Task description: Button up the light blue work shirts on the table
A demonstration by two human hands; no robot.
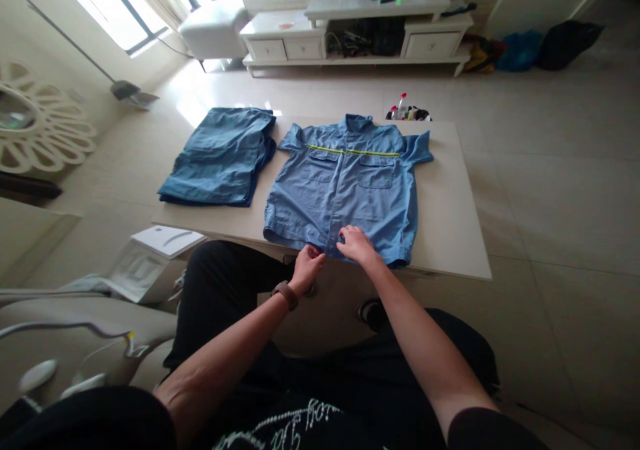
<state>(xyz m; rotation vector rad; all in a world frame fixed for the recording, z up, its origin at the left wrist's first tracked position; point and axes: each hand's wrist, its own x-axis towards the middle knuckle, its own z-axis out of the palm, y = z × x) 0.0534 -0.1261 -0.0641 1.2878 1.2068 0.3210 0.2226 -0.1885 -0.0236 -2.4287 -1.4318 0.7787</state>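
Note:
A light blue short-sleeved work shirt point(350, 183) with a yellow chest stripe lies flat, front up, on a low beige table point(450, 203). My left hand point(307, 267) is curled and pinches the shirt's bottom hem at the front placket. My right hand point(356, 243) rests just to its right on the hem, fingers bent and pressing the fabric at the placket. Both hands meet at the near table edge. A brown band sits on my left wrist.
A folded darker blue garment point(220, 157) lies on the table's left part. A white box point(155, 257) stands on the floor at the left. Bottles point(405, 110) sit behind the table's far edge. A white TV cabinet point(360, 30) lines the far wall.

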